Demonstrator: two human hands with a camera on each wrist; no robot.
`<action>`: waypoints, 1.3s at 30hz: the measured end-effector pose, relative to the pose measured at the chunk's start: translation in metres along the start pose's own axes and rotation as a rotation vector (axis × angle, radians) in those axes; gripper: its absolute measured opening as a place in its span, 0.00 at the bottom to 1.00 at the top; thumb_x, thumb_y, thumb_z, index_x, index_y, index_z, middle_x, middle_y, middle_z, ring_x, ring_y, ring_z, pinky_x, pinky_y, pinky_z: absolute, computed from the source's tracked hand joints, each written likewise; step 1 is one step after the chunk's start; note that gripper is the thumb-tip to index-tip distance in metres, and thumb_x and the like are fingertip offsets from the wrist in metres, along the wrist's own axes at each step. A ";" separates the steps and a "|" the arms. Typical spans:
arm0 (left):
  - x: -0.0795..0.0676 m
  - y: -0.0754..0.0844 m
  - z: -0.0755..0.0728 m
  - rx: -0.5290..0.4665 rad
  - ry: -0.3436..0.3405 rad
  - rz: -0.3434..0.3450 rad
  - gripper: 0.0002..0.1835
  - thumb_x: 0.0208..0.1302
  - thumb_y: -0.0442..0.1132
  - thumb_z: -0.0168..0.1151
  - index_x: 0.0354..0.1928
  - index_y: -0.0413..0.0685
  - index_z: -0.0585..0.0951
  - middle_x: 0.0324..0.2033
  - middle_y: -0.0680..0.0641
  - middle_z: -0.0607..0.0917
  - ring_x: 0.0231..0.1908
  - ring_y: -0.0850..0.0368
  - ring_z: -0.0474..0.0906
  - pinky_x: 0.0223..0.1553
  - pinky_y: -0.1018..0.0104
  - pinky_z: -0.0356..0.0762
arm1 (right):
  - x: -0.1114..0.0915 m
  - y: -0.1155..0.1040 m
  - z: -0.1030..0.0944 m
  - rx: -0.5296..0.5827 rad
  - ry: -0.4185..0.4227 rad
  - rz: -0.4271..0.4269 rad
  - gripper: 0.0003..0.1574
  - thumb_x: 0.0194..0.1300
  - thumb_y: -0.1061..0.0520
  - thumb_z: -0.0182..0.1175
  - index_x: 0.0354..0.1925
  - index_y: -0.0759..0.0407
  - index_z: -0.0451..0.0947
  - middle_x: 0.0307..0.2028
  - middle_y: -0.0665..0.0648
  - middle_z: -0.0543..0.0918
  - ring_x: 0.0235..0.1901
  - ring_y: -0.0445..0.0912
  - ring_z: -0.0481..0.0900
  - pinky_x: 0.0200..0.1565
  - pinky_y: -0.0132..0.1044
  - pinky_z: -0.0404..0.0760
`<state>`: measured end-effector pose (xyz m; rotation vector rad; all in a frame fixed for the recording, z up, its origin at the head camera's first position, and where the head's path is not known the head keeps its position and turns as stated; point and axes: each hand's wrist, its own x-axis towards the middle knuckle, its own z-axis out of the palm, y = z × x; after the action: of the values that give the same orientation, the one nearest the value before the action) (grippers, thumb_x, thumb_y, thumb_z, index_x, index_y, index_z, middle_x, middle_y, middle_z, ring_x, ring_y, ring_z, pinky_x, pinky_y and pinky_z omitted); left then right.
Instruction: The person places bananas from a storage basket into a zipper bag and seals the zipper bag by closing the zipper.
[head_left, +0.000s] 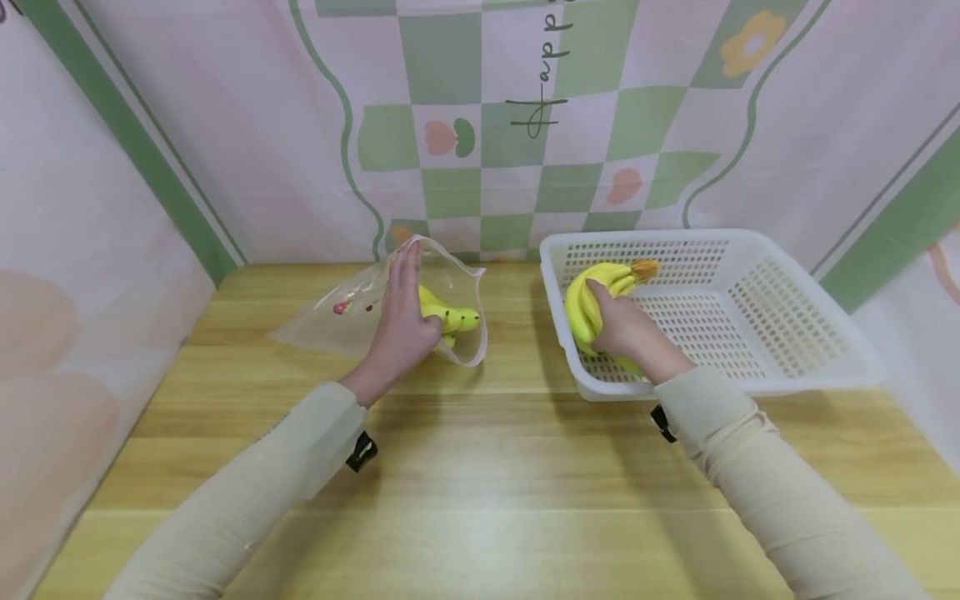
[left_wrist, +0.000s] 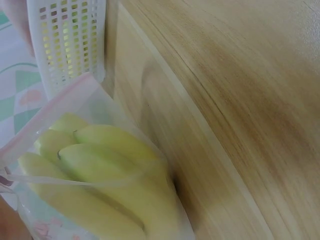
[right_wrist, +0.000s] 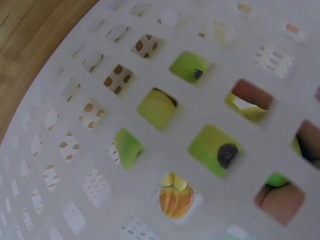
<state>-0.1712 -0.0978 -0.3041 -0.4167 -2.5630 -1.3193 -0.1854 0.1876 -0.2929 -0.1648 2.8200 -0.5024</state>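
Observation:
My left hand is at the mouth of a clear zip bag, its fingers straight and raised along the rim and its thumb toward the lower edge. Inside the bag lies a bunch of yellow bananas with dark tips toward the opening; the left wrist view shows these bananas through the plastic. My right hand reaches into a white basket and grips a second bunch of bananas, thumb over the top. Through the basket's holes, fingers and green-yellow bananas show in the right wrist view.
The wooden table carries the bag on the left and the perforated basket on the right, a strip of wood between them. Behind stands a green and white checked cloth. A pale cloth hangs at the left side.

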 end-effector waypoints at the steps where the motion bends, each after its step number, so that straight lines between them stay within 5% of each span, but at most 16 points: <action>1: 0.000 0.000 0.000 0.000 -0.002 0.000 0.57 0.41 0.19 0.52 0.76 0.48 0.41 0.76 0.47 0.43 0.75 0.45 0.41 0.73 0.42 0.44 | 0.000 0.000 0.000 0.003 0.002 -0.001 0.62 0.52 0.66 0.65 0.74 0.67 0.36 0.43 0.75 0.76 0.40 0.60 0.76 0.44 0.53 0.80; 11: 0.001 0.000 -0.001 0.013 -0.004 -0.001 0.57 0.41 0.18 0.52 0.76 0.48 0.41 0.76 0.47 0.43 0.75 0.45 0.41 0.74 0.42 0.43 | 0.000 0.002 -0.001 -0.003 0.008 -0.004 0.62 0.53 0.64 0.64 0.74 0.66 0.37 0.49 0.78 0.74 0.46 0.65 0.75 0.49 0.58 0.78; 16: 0.002 0.001 -0.001 0.019 -0.003 -0.001 0.56 0.40 0.19 0.52 0.75 0.47 0.42 0.76 0.46 0.44 0.75 0.45 0.42 0.74 0.43 0.43 | 0.001 0.004 -0.005 0.002 -0.025 -0.015 0.58 0.57 0.63 0.61 0.74 0.65 0.36 0.35 0.69 0.77 0.32 0.54 0.75 0.37 0.45 0.80; 19: 0.002 0.001 0.000 0.018 -0.002 -0.002 0.56 0.40 0.19 0.52 0.75 0.46 0.42 0.76 0.46 0.44 0.75 0.45 0.43 0.74 0.43 0.44 | 0.002 0.006 -0.007 0.003 -0.046 -0.013 0.54 0.63 0.60 0.57 0.75 0.64 0.35 0.37 0.70 0.78 0.30 0.52 0.75 0.34 0.40 0.77; 25: 0.003 0.000 -0.001 0.015 -0.002 0.009 0.56 0.39 0.19 0.52 0.75 0.46 0.42 0.75 0.45 0.45 0.75 0.45 0.43 0.74 0.44 0.46 | 0.001 0.007 -0.007 0.020 -0.053 0.005 0.51 0.67 0.58 0.54 0.75 0.62 0.34 0.59 0.79 0.68 0.46 0.62 0.76 0.45 0.51 0.78; 31: 0.003 0.002 -0.001 0.016 -0.006 0.011 0.56 0.39 0.19 0.52 0.75 0.45 0.43 0.75 0.45 0.45 0.74 0.44 0.43 0.73 0.43 0.45 | 0.002 0.006 -0.007 0.064 -0.009 0.043 0.53 0.65 0.58 0.55 0.73 0.70 0.34 0.60 0.81 0.65 0.54 0.69 0.72 0.55 0.60 0.74; 39: 0.002 0.003 -0.001 0.011 -0.010 0.008 0.55 0.40 0.19 0.52 0.75 0.45 0.43 0.75 0.45 0.45 0.75 0.45 0.43 0.73 0.43 0.46 | 0.000 0.007 -0.008 0.117 0.058 0.079 0.49 0.63 0.57 0.55 0.71 0.73 0.40 0.58 0.80 0.68 0.53 0.68 0.73 0.53 0.59 0.76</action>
<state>-0.1721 -0.0972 -0.3007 -0.4320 -2.5730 -1.3035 -0.1882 0.1973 -0.2878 -0.0151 2.8304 -0.6614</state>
